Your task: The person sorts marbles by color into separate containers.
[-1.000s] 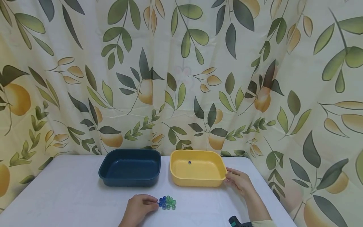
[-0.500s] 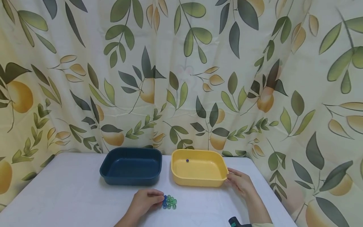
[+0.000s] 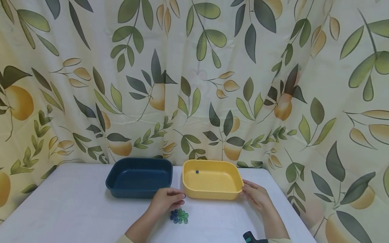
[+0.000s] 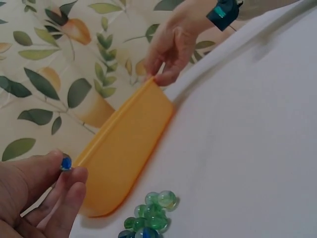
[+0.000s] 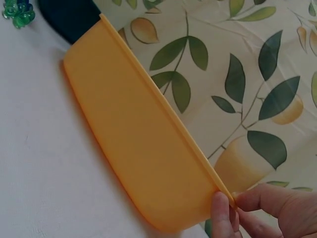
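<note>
Between thumb and fingertips my left hand (image 3: 165,201) pinches a blue marble (image 4: 66,162), close to the front left corner of the yellow bin (image 3: 212,195). My right hand (image 3: 258,195) pinches the rim at that bin's right end, plain in the right wrist view. Inside the yellow bin, toward its back left, lies one dark blue marble (image 3: 197,172). On the white cloth below my left hand sits a cluster of glass marbles, with green marbles (image 3: 183,215) on the right and blue marbles (image 3: 174,216) on the left.
A dark blue bin (image 3: 139,194) stands left of the yellow one, a narrow gap between them. Behind the white-covered table (image 3: 76,209) hangs a leaf-and-fruit patterned curtain (image 3: 194,84). A black device (image 3: 253,238) is on my right wrist.
My left hand has reached into the marble cluster, picked up a blue marble and moved up and right to the yellow bin. The marble inside that bin has rolled left. My right hand stays put.
</note>
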The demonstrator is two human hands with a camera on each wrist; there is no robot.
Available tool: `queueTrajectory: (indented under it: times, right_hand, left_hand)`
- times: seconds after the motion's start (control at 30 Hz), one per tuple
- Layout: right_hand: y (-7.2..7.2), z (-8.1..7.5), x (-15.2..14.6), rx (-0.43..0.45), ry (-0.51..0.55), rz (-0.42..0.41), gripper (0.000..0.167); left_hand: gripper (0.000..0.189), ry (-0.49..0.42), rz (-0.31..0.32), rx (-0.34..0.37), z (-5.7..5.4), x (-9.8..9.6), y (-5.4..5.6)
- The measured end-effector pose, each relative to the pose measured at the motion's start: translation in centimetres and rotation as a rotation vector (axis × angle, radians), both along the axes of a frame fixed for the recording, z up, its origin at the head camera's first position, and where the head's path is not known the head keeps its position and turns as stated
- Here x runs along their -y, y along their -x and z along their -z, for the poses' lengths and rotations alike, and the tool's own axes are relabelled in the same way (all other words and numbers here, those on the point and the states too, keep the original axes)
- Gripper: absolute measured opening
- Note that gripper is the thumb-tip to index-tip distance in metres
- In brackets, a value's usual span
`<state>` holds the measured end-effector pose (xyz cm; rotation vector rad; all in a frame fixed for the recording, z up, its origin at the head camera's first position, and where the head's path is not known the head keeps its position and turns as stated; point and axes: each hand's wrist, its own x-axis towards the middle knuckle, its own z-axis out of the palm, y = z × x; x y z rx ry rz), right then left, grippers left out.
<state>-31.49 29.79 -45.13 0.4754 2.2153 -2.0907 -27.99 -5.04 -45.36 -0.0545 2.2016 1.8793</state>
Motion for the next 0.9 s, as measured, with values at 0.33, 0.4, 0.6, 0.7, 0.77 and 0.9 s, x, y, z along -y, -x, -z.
queueTrajectory:
  times: [0.33,0.4,0.6,0.7,0.77,0.9]
  right_hand:
    - [-0.1,-0.1,0.0,0.016,0.010,-0.012,0.055]
    - [-0.1,-0.1,0.0,0.019,0.009,-0.013,0.055]
    - [-0.1,0.0,0.0,0.015,0.033,-0.003,0.055]
    - [0.0,0.0,0.0,0.009,0.037,-0.004,0.054]
    - [-0.1,0.0,0.0,0.004,0.043,-0.006,0.055]
    - [0.0,-0.1,-0.1,0.009,0.047,-0.001,0.055]
  left_hand:
    - [0.025,-0.026,-0.014,-0.064,-1.6,-1.2,1.0]
    - [0.026,-0.038,-0.019,-0.075,-1.9,-1.3,1.2]
    - [0.025,-0.050,-0.036,-0.064,-2.1,-1.5,2.1]
    - [0.025,-0.039,-0.053,-0.048,-2.2,-1.7,2.7]
    - [0.025,-0.041,-0.066,-0.038,-2.2,-1.8,3.1]
    - [0.026,-0.059,-0.086,-0.017,-2.5,-2.2,3.6]
